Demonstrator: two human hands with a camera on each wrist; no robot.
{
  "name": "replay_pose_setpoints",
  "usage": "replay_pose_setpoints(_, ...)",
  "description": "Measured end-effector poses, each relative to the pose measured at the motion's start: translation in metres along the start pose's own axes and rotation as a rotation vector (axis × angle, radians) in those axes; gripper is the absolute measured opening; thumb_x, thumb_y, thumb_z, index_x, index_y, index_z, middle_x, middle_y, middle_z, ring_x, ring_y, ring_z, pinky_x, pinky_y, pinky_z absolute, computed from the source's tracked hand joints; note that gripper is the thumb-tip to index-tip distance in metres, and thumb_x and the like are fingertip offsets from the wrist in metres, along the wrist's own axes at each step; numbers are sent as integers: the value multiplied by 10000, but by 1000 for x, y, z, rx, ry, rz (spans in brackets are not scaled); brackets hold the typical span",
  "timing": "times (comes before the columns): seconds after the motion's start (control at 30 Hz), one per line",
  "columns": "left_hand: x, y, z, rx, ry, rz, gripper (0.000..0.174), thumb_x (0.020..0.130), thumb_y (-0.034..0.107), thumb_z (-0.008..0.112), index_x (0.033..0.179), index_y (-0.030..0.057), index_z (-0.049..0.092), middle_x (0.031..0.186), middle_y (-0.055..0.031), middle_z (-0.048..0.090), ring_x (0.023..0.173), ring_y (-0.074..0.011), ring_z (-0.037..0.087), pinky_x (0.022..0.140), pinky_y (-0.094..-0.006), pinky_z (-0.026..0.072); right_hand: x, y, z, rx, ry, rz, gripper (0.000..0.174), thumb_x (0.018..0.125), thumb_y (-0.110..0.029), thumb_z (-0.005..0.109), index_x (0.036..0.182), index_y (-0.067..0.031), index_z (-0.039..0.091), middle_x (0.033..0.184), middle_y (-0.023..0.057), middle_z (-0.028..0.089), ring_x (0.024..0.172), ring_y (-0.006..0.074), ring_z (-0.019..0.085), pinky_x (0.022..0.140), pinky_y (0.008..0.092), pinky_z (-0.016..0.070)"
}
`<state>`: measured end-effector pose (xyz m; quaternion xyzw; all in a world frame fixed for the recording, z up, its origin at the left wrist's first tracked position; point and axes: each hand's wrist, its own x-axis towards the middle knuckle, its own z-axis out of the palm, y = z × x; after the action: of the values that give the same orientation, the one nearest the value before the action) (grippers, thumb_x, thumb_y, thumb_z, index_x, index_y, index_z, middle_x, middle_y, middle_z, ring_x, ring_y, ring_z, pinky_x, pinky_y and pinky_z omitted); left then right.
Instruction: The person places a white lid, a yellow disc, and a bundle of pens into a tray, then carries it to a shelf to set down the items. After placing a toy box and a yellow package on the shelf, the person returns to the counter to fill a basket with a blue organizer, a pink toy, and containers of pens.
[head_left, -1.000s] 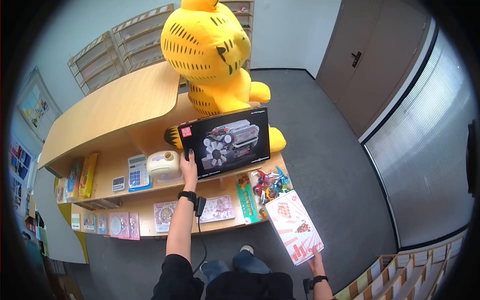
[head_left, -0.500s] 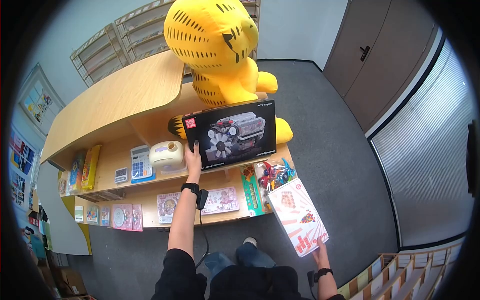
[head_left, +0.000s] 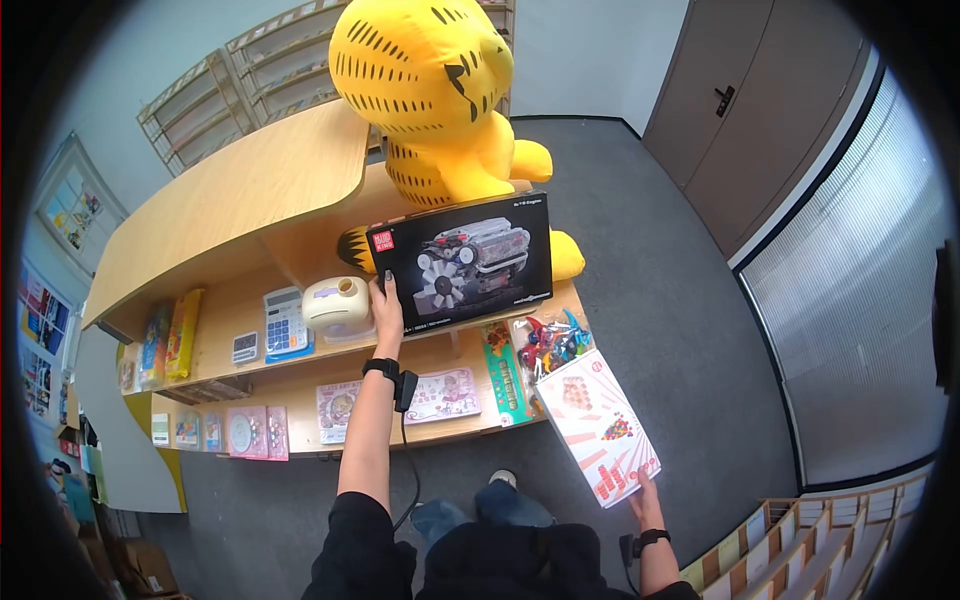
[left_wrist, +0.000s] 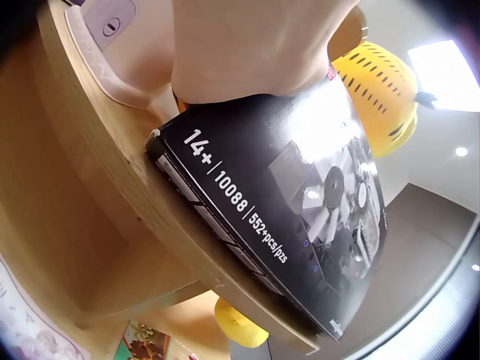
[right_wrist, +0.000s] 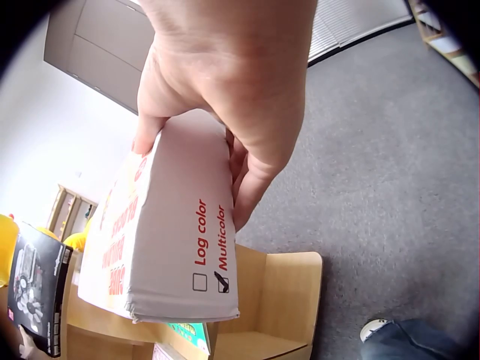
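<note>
My left hand grips the lower left edge of a black box with an engine picture, thumb on its front. The box leans back against the yellow striped plush, its bottom edge on the upper shelf's front. In the left wrist view the box shows "14+" and "10088". My right hand holds a white and red box by its lower end, and in the right wrist view the fingers and thumb clasp both faces of that box. Its far end is by a bag of colourful toys.
On the upper shelf are a cream rounded device, a calculator and a small grey device. Below lie pink boxes and a green package. A slatted rack stands at the lower right.
The view has shifted slightly, so the shelf and plush sit a little differently in frame. Both hands keep their boxes, which have barely moved relative to the shelf.
</note>
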<state>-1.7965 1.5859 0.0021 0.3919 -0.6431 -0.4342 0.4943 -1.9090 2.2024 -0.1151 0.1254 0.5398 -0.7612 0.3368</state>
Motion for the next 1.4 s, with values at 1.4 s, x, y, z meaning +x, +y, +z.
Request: replay_pose_setpoints(1.4, -94, 7, -237, 6, -1205, -248, 759, 791, 242, 685, 1433, 106, 303, 1262, -146, 542, 1162, -221, 507, 997, -319, 373, -15, -17, 303, -926, -722, -100, 775, 715, -278, 772, 1339, -7, 401, 1175, 91, 569, 1050, 164, 543, 923, 291, 420)
